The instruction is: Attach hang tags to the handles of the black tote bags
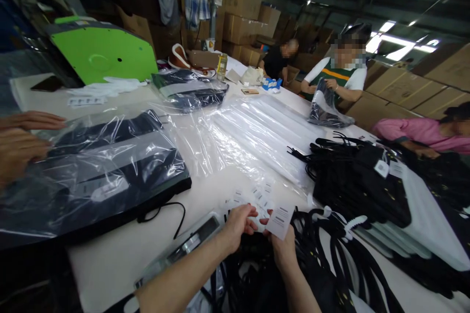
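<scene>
My right hand (284, 247) pinches a white printed label (281, 221) with small dark text, held up over the front of the table. Beside it, my left hand (238, 226) has its fingers curled towards the right hand; whatever they grip is too small and blurred to name. Several loose white labels (261, 195) lie on the table just beyond my fingertips. Under my forearms is a pile of black fabric goods with cords (253, 274). A clear case with a grey metal part (196, 237) sits left of my left hand, partly covered by my forearm.
A stack of black corded goods (362, 176) stands at right. Clear plastic bags (264, 132) cover the table's middle. At left, another person's hands (22, 142) touch a bagged dark garment (121, 166). A green machine (105, 51) and co-workers (336, 73) are beyond.
</scene>
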### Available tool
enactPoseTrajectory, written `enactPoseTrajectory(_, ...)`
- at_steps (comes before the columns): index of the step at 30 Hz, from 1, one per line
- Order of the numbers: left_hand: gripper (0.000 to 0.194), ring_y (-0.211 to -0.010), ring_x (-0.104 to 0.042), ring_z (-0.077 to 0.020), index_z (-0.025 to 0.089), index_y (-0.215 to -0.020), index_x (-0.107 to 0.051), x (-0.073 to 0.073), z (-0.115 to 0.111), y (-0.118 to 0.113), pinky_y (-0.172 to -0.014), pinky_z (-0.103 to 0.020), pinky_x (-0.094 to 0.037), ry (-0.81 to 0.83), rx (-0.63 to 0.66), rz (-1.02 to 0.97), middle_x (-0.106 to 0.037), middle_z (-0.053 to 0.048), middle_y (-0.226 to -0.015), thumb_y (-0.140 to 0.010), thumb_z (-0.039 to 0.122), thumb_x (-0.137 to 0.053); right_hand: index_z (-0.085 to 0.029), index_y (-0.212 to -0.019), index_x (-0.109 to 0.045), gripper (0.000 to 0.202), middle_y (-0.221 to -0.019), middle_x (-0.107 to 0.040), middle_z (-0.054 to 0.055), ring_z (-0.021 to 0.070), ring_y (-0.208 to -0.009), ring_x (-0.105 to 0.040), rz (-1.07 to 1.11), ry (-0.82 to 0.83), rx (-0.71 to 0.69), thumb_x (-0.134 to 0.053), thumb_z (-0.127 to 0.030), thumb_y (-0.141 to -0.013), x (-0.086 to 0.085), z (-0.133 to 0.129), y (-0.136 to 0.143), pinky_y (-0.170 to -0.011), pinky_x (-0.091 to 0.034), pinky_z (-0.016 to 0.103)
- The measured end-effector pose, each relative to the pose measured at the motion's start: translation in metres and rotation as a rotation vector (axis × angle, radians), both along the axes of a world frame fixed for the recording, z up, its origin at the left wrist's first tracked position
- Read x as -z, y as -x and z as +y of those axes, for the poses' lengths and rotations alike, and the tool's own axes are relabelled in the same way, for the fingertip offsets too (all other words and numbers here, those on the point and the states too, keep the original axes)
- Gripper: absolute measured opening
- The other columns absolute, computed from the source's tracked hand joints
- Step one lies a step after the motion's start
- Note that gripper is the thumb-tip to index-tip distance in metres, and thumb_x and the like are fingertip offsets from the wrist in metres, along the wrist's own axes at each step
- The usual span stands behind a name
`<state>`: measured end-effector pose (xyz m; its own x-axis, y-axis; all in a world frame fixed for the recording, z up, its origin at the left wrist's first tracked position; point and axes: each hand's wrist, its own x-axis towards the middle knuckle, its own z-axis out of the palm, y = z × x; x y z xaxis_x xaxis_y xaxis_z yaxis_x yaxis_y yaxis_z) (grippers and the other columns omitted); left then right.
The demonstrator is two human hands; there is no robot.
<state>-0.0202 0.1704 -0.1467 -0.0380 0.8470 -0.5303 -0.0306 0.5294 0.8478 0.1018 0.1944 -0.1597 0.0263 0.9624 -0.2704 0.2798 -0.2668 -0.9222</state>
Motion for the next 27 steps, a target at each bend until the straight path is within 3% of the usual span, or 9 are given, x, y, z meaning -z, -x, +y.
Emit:
enactPoseTrajectory(3,0.021,-0.088,-0.059,-0.0188,0.014,-0.097,-0.059,0.017,-0.002,-0.018,-0.076,-0.031,-0.045,0.032,0.085,0.218,-0.063,-0.009,-0.098,-0.079,0.019,-0.048,-0.013,-0.074,-0.058,0.026,-0.052,-0.056,-0.004,0.0072,-0.039,-0.048,0.045,0.063,0.01,-0.062,-0.038,-0.073,-0.009,0.007,-0.004,-0.039,-0.038,0.02)
enactPoseTrajectory(6,0.021,-0.102,-0.053,-0.0222,0.014,-0.093,-0.06,0.027,-0.004,-0.029,-0.09,-0.041,-0.038,0.042,0.182,0.395,-0.061,-0.008,-0.104,-0.072,0.016,-0.06,-0.014,-0.067,-0.053,0.029,-0.047,-0.049,-0.008,0.005,-0.035,-0.044,0.053,0.091,0.054,-0.054,-0.038,-0.082,-0.014,0.013,-0.006,-0.037,-0.036,0.018)
enactPoseTrajectory(9,0.021,-0.101,-0.054,-0.0225,0.015,-0.093,-0.062,0.03,-0.01,-0.031,-0.089,-0.042,-0.038,0.058,0.257,0.493,-0.062,-0.008,-0.104,-0.074,0.023,-0.06,-0.014,-0.069,-0.053,0.028,-0.047,-0.05,-0.008,0.0052,-0.035,-0.044,0.071,0.1,0.095,-0.053,-0.039,-0.082,-0.016,0.018,-0.006,-0.034,-0.034,0.017)
enactPoseTrajectory(12,0.022,-0.101,-0.055,-0.0219,0.02,-0.096,-0.063,0.031,-0.015,-0.03,-0.086,-0.036,-0.04,0.052,0.302,0.539,-0.064,-0.006,-0.102,-0.077,0.027,-0.054,-0.013,-0.077,-0.056,0.032,-0.042,-0.049,-0.008,0.0067,-0.032,-0.043,0.102,0.092,0.114,-0.055,-0.045,-0.075,-0.019,0.021,-0.006,-0.031,-0.029,0.017)
enactPoseTrajectory(18,0.021,-0.097,-0.056,-0.0227,0.023,-0.093,-0.065,0.034,-0.015,-0.036,-0.081,-0.032,-0.041,-0.006,0.328,0.632,-0.063,-0.005,-0.1,-0.078,0.029,-0.051,-0.013,-0.078,-0.06,0.038,-0.036,-0.043,-0.009,0.0059,-0.029,-0.034,0.139,0.048,0.041,-0.059,-0.049,-0.065,-0.031,0.016,0.007,-0.031,-0.023,0.018)
enactPoseTrajectory(23,0.019,-0.088,-0.057,-0.0203,0.022,-0.085,-0.064,0.034,-0.009,-0.039,-0.073,-0.029,-0.041,-0.086,0.302,0.676,-0.058,-0.004,-0.097,-0.081,0.027,-0.046,-0.013,-0.077,-0.063,0.036,-0.036,-0.043,-0.008,0.0064,-0.032,-0.034,0.154,0.012,-0.062,-0.06,-0.046,-0.065,-0.047,0.015,0.017,-0.032,-0.024,0.019)
enactPoseTrajectory(27,0.015,-0.091,-0.054,-0.017,0.02,-0.08,-0.062,0.029,0.002,-0.031,-0.078,-0.027,-0.04,-0.132,0.233,0.661,-0.056,-0.003,-0.096,-0.081,0.022,-0.047,-0.012,-0.08,-0.061,0.037,-0.038,-0.046,-0.007,0.0063,-0.031,-0.037,0.178,0.005,-0.077,-0.06,-0.046,-0.065,-0.062,0.025,0.016,-0.032,-0.025,0.018)
